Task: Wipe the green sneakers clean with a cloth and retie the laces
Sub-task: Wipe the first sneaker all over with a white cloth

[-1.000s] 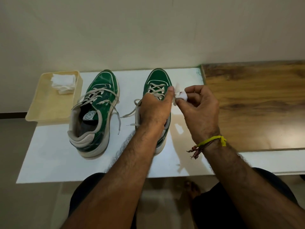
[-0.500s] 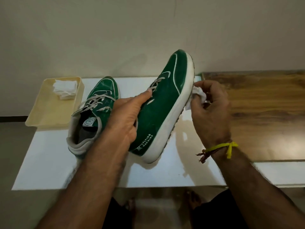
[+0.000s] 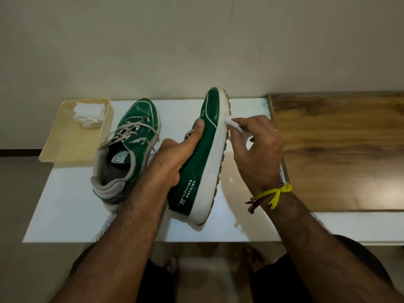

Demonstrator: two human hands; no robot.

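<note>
Head view: the left hand point(image 3: 172, 162) grips the right-side green sneaker point(image 3: 203, 162), thumb curled over its upper beside the laces, holding it tipped on its side with the white sole turned toward the right and the heel low over the front part of the white worktop point(image 3: 65, 206). The right hand point(image 3: 255, 149) pinches a small white cloth point(image 3: 232, 123) in its curled fingers point(image 3: 240, 124), and the cloth touches the sole edge near the toe. The other green sneaker point(image 3: 131, 147) stands upright on the worktop just left of the held one, its laces point(image 3: 129, 132) loose. At the worktop's back left corner sits a cream tray point(image 3: 72, 147) holding folded white cloths point(image 3: 88, 112). A yellow thread point(image 3: 275, 193) is tied round the right wrist.
</note>
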